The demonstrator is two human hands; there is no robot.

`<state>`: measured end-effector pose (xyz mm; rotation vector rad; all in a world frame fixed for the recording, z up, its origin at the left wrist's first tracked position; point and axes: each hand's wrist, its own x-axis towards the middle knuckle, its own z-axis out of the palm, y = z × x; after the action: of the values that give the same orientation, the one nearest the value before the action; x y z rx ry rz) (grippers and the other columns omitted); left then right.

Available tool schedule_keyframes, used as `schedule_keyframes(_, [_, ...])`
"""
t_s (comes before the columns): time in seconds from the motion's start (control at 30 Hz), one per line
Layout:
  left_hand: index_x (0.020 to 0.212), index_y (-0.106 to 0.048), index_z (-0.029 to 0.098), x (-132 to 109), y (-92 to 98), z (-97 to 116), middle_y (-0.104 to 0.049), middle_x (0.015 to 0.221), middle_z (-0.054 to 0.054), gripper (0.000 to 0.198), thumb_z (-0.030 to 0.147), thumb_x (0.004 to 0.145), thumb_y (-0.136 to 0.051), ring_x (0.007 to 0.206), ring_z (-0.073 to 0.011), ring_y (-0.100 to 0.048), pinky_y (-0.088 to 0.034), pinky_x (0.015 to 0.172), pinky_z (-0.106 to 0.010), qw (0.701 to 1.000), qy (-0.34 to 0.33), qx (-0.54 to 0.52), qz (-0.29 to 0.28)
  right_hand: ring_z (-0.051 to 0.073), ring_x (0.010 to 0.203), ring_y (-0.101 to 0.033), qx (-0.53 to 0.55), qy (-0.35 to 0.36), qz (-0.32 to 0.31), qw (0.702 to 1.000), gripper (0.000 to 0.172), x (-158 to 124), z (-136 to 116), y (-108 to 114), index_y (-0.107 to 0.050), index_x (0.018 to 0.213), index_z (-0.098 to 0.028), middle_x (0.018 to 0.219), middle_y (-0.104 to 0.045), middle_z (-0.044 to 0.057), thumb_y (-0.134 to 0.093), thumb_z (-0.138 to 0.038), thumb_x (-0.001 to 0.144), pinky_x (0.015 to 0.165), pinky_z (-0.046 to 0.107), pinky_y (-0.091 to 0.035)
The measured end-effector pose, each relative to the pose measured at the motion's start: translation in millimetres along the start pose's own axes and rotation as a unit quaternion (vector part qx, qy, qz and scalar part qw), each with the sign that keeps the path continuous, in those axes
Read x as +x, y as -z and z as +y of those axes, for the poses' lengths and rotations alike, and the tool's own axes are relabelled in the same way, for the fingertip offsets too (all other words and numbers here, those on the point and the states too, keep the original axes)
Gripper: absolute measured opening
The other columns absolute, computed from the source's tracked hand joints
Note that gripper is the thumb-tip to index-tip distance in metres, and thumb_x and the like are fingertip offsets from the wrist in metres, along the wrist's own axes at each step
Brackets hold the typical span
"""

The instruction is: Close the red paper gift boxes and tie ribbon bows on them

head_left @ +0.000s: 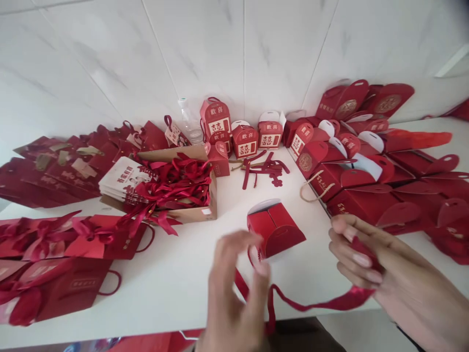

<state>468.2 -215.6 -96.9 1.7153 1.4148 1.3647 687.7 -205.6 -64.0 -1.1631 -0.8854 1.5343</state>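
Note:
A small red gift box (274, 227) with folded-in flaps stands on the white table in front of me. My left hand (236, 288), blurred, is at the box's near left corner, thumb and fingers curved but apart around a thin red cord. To the right, my right hand (362, 254) is closed on a dark red ribbon (330, 304). From that hand the ribbon runs slackly leftward, passes behind my left hand and hangs toward the table's front edge. Whether my left fingers touch the ribbon is hard to see.
At centre left, a cardboard tray (183, 215) holds red ribbons and printed cards (122, 178). Red bags with bows (110, 237) line the left side. Many red boxes (362, 208) crowd the right. Ribbon scraps (264, 168) lie behind the box; a clear bottle (188, 120) stands near the wall.

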Motion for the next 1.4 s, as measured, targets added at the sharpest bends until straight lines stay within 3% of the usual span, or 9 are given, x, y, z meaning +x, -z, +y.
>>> schedule_keyframes(0.03, [0.126,-0.06,0.032,13,-1.3,-8,-0.066,0.126,-0.007,0.027,0.029,0.1,-0.054,0.11,-0.0224,-0.064,-0.054,0.091,-0.039,0.999,-0.002,0.03,0.022,0.01,0.05,-0.024,-0.013,-0.001,0.013,1.0,0.041,2,5,-2,-0.066,0.085,-0.024,0.066,-0.035,-0.004,-0.082,-0.061,0.091,0.043,0.021,-0.027])
schedule_keyframes(0.1, [0.134,-0.056,0.028,37,-6.7,-24,-0.062,0.138,-0.009,0.035,0.029,0.099,-0.058,0.129,-0.0257,-0.057,-0.049,0.105,-0.045,0.999,-0.028,0.046,-0.003,0.01,0.051,-0.025,-0.046,-0.018,0.018,0.999,0.044,8,18,-6,-0.065,0.09,-0.024,0.069,-0.033,-0.005,-0.081,-0.065,0.091,0.044,0.02,-0.022])
schedule_keyframes(0.17, [0.129,-0.06,0.025,48,-13.5,-37,-0.067,0.129,-0.009,0.03,0.025,0.099,-0.058,0.124,-0.0247,-0.061,-0.051,0.104,-0.044,0.997,-0.045,0.037,-0.054,0.011,0.052,-0.025,-0.083,-0.026,0.005,0.996,0.049,14,33,-9,-0.065,0.1,-0.025,0.069,-0.03,-0.007,-0.074,-0.072,0.094,0.047,0.021,-0.024])
schedule_keyframes(0.23, [0.116,-0.067,0.023,44,-18.0,-43,-0.068,0.117,-0.009,0.021,0.02,0.098,-0.056,0.113,-0.0227,-0.065,-0.054,0.098,-0.04,0.994,-0.058,0.04,-0.079,0.012,0.054,-0.029,-0.121,-0.017,-0.007,0.992,0.053,18,43,-12,-0.063,0.112,-0.025,0.069,-0.033,-0.007,-0.064,-0.077,0.098,0.051,0.022,-0.03])
schedule_keyframes(0.37, [0.114,-0.069,0.023,6,-14.1,-38,-0.059,0.117,-0.01,0.02,0.019,0.097,-0.058,0.104,-0.0207,-0.066,-0.057,0.089,-0.036,0.992,-0.05,0.095,-0.062,0.016,0.062,-0.039,-0.21,0.029,-0.028,0.977,0.048,22,46,-15,-0.06,0.124,-0.027,0.073,-0.042,-0.004,-0.053,-0.071,0.106,0.057,0.026,-0.036])
schedule_keyframes(0.5, [0.128,-0.061,0.026,-17,-5.8,-28,-0.052,0.131,-0.012,0.035,0.016,0.094,-0.061,0.12,-0.026,-0.058,-0.056,0.093,-0.041,0.982,-0.063,0.176,-0.007,0.016,0.062,-0.039,-0.206,0.027,-0.047,0.977,0.036,25,41,-16,-0.06,0.121,-0.026,0.076,-0.045,-0.004,-0.058,-0.058,0.106,0.054,0.025,-0.032])
schedule_keyframes(0.8, [0.122,-0.061,0.024,9,-14.0,-18,-0.049,0.144,-0.011,0.034,0.007,0.094,-0.056,0.137,-0.0307,-0.04,-0.045,0.111,-0.054,0.97,-0.137,0.179,-0.087,0.011,0.053,-0.032,-0.123,0.008,-0.026,0.992,0.014,24,43,-7,-0.057,0.103,-0.024,0.071,-0.043,-0.008,-0.06,-0.037,0.101,0.048,0.021,-0.025])
schedule_keyframes(1.17, [0.118,-0.066,0.023,20,-19.5,-15,-0.053,0.138,-0.011,0.025,0.012,0.096,-0.057,0.137,-0.0306,-0.043,-0.046,0.11,-0.054,0.975,-0.114,0.163,-0.097,0.012,0.056,-0.034,-0.154,0.028,-0.041,0.987,0.012,32,41,-6,-0.057,0.103,-0.024,0.072,-0.044,-0.007,-0.059,-0.035,0.1,0.048,0.022,-0.027])
schedule_keyframes(1.4, [0.099,-0.067,0.021,23,-26.0,-15,-0.058,0.13,-0.011,0.013,0.014,0.096,-0.057,0.129,-0.0297,-0.05,-0.051,0.103,-0.051,0.984,-0.09,0.13,-0.082,0.014,0.069,-0.047,-0.201,0.059,-0.062,0.976,0.01,34,40,-6,-0.059,0.106,-0.026,0.082,-0.053,-0.005,-0.057,-0.035,0.103,0.059,0.023,-0.038])
